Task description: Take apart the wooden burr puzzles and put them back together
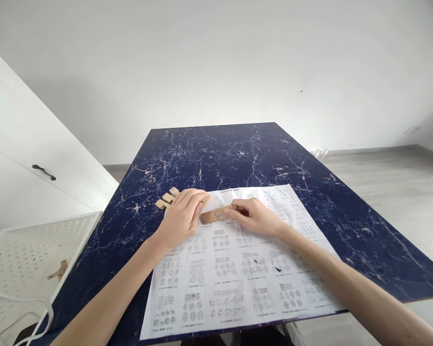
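A large white sheet printed with small diagrams [234, 269] lies on the dark blue marbled table, under both hands. My left hand [182, 214] curls over a light wooden block [206, 200], whose end shows past the fingers. Beside its knuckles, several notched wooden pieces [167, 198] stick out on the left, partly covered by the hand. Between thumb and fingers, my right hand [254, 216] grips a flat brown wooden strip with a slot [210, 216]. The strip points left, and its far end comes close to my left thumb.
The blue table [216, 154] stretches away toward a pale wall. At the left, a white perforated surface [18, 254] holds a small wooden cross-shaped piece [59, 270] and a white cable [39, 300]. A white cabinet with a black handle [44, 171] stands behind it.
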### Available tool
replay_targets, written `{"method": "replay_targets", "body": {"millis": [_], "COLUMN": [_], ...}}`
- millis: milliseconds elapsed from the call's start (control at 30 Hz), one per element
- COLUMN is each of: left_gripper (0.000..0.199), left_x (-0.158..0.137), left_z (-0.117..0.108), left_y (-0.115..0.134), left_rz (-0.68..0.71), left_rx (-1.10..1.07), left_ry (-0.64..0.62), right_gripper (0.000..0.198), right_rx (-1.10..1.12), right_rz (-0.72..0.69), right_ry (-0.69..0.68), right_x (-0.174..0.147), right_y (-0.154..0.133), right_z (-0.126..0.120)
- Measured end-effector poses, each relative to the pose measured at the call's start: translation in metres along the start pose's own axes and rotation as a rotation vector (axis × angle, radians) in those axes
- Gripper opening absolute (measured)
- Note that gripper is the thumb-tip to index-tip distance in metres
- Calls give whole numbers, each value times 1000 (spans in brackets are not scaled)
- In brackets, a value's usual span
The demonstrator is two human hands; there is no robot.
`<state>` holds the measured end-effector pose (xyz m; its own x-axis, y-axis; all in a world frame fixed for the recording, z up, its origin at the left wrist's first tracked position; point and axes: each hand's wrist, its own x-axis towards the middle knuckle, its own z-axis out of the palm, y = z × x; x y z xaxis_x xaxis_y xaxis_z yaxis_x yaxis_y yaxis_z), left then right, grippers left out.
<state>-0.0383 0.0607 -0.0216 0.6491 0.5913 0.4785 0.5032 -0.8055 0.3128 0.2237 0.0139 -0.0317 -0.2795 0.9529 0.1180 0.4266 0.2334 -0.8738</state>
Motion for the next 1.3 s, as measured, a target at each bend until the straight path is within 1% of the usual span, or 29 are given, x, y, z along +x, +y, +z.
{"method": "replay_targets", "body": {"millis": [133, 233, 333, 633, 833, 967, 1067, 1133, 1233, 1300], "left_gripper": [28, 32, 35, 34, 30, 27, 20, 25, 32, 34], "left_x": [-1, -2, -3, -2, -2, -1, -2, -4, -7, -8], "left_z": [2, 5, 6, 8, 8, 3, 0, -1, -1, 0], "left_y": [4, 5, 5, 3, 6, 12, 19, 25, 32, 36], "left_rz": [22, 44, 29, -39, -21, 30, 78, 123, 229, 260], "left_rx": [-27, -31, -25, -11, 6, -3, -31, -52, -71, -75], "left_ry": [-31, -56, -70, -60, -16, 38, 49, 19, -61, -93], "right_gripper": [27, 31, 33, 20, 18, 18, 19, 19, 19, 19], "right_rx": [-54, -71, -81, -94, -101, -100, -108, -117, -128, -136], "right_rz": [9, 15, 8, 5, 7, 2, -4, -5, -7, -9], "right_ry": [10, 16, 14, 16, 14, 15, 11, 8, 1, -2], "right_x": [1, 3, 3, 3, 3, 3, 4, 4, 5, 5], "right_y": [2, 2, 2, 2, 2, 0, 0, 1, 0, -1], "right_z": [7, 9, 9, 9, 9, 9, 10, 10, 10, 10]}}
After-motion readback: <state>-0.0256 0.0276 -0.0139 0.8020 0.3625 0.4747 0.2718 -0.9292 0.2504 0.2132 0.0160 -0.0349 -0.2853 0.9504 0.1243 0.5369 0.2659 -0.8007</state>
